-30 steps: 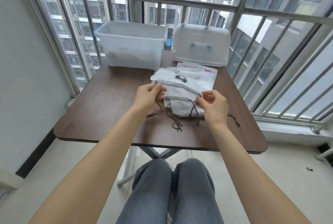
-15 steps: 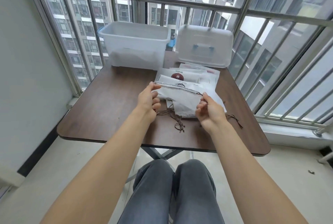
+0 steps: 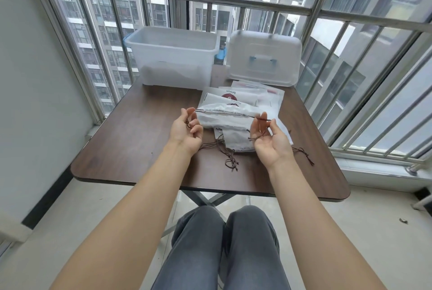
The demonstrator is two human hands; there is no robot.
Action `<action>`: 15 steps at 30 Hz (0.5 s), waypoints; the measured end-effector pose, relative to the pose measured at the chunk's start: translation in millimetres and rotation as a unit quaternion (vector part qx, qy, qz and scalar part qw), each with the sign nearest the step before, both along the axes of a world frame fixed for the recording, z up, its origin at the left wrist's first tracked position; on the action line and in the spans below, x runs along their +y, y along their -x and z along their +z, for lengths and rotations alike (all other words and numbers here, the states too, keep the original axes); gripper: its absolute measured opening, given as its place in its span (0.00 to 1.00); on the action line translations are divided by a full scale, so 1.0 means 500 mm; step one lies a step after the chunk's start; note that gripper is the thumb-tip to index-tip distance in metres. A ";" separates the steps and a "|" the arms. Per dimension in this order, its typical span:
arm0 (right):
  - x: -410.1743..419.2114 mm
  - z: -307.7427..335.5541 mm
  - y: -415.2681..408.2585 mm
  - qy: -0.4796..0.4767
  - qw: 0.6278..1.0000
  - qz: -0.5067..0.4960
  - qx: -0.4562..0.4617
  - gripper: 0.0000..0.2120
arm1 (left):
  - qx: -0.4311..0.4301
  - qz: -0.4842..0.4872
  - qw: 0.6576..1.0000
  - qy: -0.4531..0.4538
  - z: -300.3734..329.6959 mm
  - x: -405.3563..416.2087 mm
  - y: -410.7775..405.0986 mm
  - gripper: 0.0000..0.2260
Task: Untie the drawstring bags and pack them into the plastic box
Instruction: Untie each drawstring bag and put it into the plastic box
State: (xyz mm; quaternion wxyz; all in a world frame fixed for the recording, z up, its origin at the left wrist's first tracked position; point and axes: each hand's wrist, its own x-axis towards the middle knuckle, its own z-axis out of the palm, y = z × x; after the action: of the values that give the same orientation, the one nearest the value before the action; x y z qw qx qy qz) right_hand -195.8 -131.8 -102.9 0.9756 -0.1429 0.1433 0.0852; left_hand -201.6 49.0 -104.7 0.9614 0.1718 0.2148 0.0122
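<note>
Head view: my left hand [image 3: 184, 127] pinches brown cord at one end of white drawstring bag [image 3: 228, 118]; my right hand [image 3: 268, 138] fingers pinch cord at other end. Bag held above tabletop [image 3: 131, 145], mouth gathered. More bags in pile [image 3: 236, 142] beneath. Plastic box [image 3: 171, 56] open at far edge, lid [image 3: 265, 58] beside it. Step, by my reckoning: loosening the tie. Next: work mouth open, carry bag to box.

Plastic box [image 3: 173, 56] contents blurred, indistinct.
</note>
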 end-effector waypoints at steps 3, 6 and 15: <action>0.006 0.011 -0.001 0.031 0.999 -0.022 -0.004 0.08 | -0.021 0.005 0.999 0.039 0.001 0.006 -0.002 0.15; 0.006 0.023 -0.001 0.036 0.996 -0.087 0.006 0.11 | -0.051 -0.007 0.997 0.063 0.001 0.012 -0.003 0.16; -0.001 0.012 0.026 0.661 0.726 -0.106 -0.158 0.08 | -0.066 -0.041 0.861 -0.502 0.008 -0.004 0.008 0.16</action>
State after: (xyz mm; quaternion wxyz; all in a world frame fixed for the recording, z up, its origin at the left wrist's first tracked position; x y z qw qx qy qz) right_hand -208.8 -132.3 -97.0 0.6451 -0.7471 0.0217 -0.1588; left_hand -205.4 47.2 -100.7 0.7565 0.6386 0.1085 0.0902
